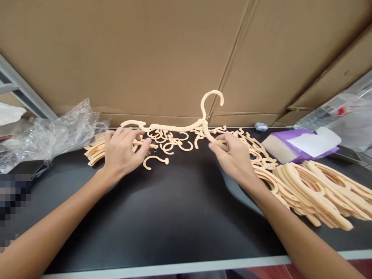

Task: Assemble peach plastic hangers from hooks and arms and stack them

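Note:
My right hand (234, 155) pinches one arm of a cream plastic folding hanger (177, 128) between thumb and fingers. The hanger is raised above the table, its hook (202, 102) pointing up and its other arm stretching left. My left hand (120, 149) has its fingers apart, close to a stack of cream hanger arms (94, 153) that it partly hides. A curved cream piece shows just beyond its fingertips; whether it joins the hanger I cannot tell. Loose hooks (167, 141) lie piled between the hands, and a single hook (157, 158) lies nearer me.
Stacked hanger pieces (308, 190) spread over the right side of the black table (174, 217). Behind them sits a purple tissue pack (290, 141). Crumpled clear plastic (66, 128) lies at left, and a cardboard wall (130, 58) closes off the back.

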`<state>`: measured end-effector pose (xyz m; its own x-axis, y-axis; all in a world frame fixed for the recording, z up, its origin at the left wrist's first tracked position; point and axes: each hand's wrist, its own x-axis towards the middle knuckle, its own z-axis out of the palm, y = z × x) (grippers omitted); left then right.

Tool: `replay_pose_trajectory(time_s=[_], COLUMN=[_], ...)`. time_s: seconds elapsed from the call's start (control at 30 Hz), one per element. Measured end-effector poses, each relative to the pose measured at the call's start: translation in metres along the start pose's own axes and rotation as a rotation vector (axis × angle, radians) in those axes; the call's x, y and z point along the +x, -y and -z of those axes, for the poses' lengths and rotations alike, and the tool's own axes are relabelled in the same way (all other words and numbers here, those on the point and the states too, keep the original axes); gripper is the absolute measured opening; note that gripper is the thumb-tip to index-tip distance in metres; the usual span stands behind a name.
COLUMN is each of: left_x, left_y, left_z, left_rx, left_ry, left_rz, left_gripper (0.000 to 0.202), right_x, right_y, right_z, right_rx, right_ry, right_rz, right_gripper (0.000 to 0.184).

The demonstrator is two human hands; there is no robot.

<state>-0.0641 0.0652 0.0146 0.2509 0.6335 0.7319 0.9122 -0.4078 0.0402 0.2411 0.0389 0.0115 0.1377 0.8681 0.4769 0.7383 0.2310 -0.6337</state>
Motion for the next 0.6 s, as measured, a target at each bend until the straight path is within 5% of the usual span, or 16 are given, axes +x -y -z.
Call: replay_pose_trajectory(time_s=[0.1,0.23,0.4,0.6], left_x=[0.004,0.001,-0.015,-0.014], left_y=[-0.002,-0.013,-0.027,-0.027], left_z=[0.002,0.004,-0.005,-0.004], left_rx=[-0.086,-0.197,-0.260,-0.299], left_ry=[0.023,0.080,0.264,0.223], left_rz=[0.141,0.057,-0.212,-0.087], left_gripper=[0.035,0.050,0.031,0.025], right_x=[-0.001,-0.006,-0.012,-0.014], right_y=[0.002,0.008,0.016,0.020], right_z=[0.000,-0.003,-0.006,-0.004], right_rx=[-0.006,0.013,-0.003,-0.001], right_ry=[0.010,0.060,0.077,0.093], right_rz=[-0.008,0.020,0.080,0.096], right_gripper=[0.010,0.007,0.003,0.002])
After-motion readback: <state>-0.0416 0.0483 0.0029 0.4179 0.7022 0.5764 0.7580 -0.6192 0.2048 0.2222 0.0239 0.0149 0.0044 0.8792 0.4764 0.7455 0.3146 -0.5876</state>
